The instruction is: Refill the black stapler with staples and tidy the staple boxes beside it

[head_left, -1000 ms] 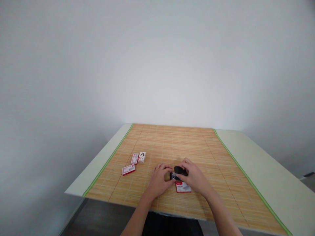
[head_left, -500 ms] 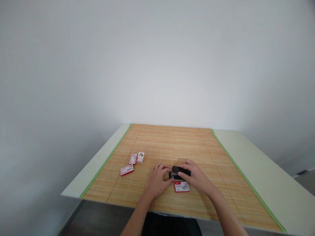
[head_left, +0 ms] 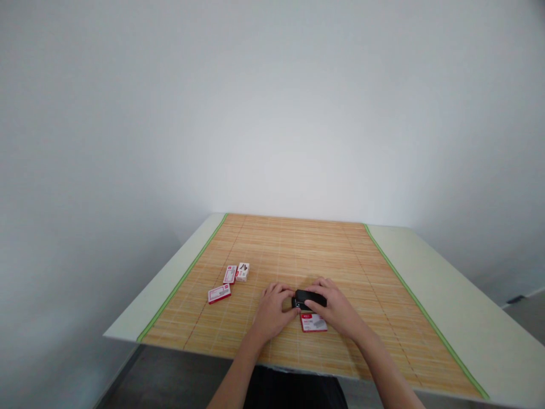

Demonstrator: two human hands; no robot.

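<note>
A black stapler (head_left: 310,296) lies on the bamboo mat, its front end pointing left. My left hand (head_left: 272,311) pinches that front end between thumb and fingers. From the right, my right hand (head_left: 334,307) grips the stapler's upper arm, with the thumb on the near side and the fingers over the far side; the rear end is hidden under this hand. Just in front of the stapler, a flat red and white box (head_left: 314,322) rests on the mat close to the right thumb.
Left of my hands lie two flat red and white boxes (head_left: 230,274) (head_left: 219,293) and a smaller white box (head_left: 242,272) with a dark picture. The bamboo mat (head_left: 306,244) has green edging and covers the middle of a pale table (head_left: 451,272). A white wall (head_left: 272,113) stands behind.
My right hand and the stapler's upper arm have shifted slightly left, and the upper arm sits nearer the base at the front. My left hand stays at the front end.
</note>
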